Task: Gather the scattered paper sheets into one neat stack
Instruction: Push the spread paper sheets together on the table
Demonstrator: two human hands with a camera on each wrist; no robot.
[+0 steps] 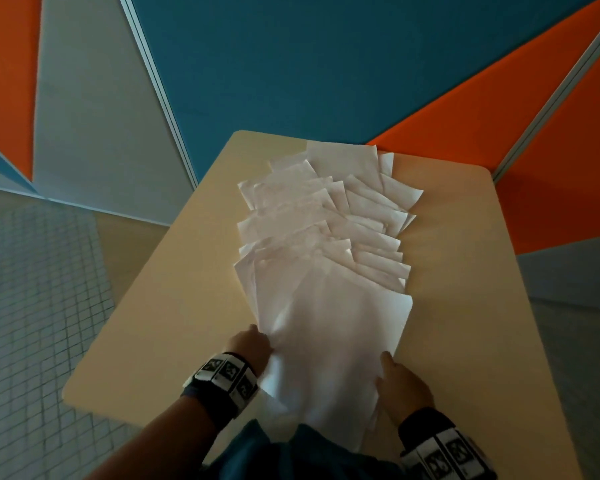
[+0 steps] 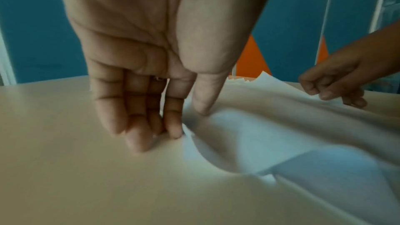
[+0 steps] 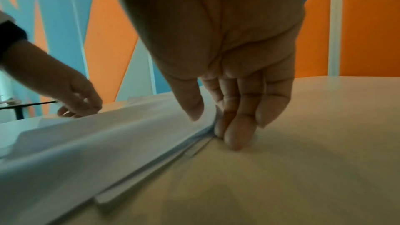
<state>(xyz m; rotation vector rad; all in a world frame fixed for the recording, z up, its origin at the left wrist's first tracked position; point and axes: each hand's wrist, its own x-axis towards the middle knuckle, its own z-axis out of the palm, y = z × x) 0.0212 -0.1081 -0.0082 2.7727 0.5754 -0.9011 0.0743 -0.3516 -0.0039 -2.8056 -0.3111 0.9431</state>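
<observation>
1. Sheets (image 1: 321, 258) of white paper lie fanned in a long overlapping run on the table (image 1: 458, 271), long axis from the near edge to the far edge, about midway between the left and right edges.
2. The farthest sheet reaches the far edge; the nearest ones hang past the near edge and are cut off there behind dark blue clothing.
3. Single sheets sit skewed, with corners poking out along both sides of the run; how many there are cannot be made out.
4. The left hand (image 1: 252, 344) is at the left side of the near sheets, fingers straight and pointing down onto the table, thumb pressing on the top sheet, which bulges up beside it.
5. In the head view the fingertips are hidden under the paper; whether they pinch a sheet cannot be told.
6. The right hand (image 1: 400, 382) is at the right side of the near sheets, fingers straight and close together, tips on the table against the layered paper edges, thumb over the top sheet.
7. Both wrist views are blurred with motion, and the paper edges smear.
</observation>
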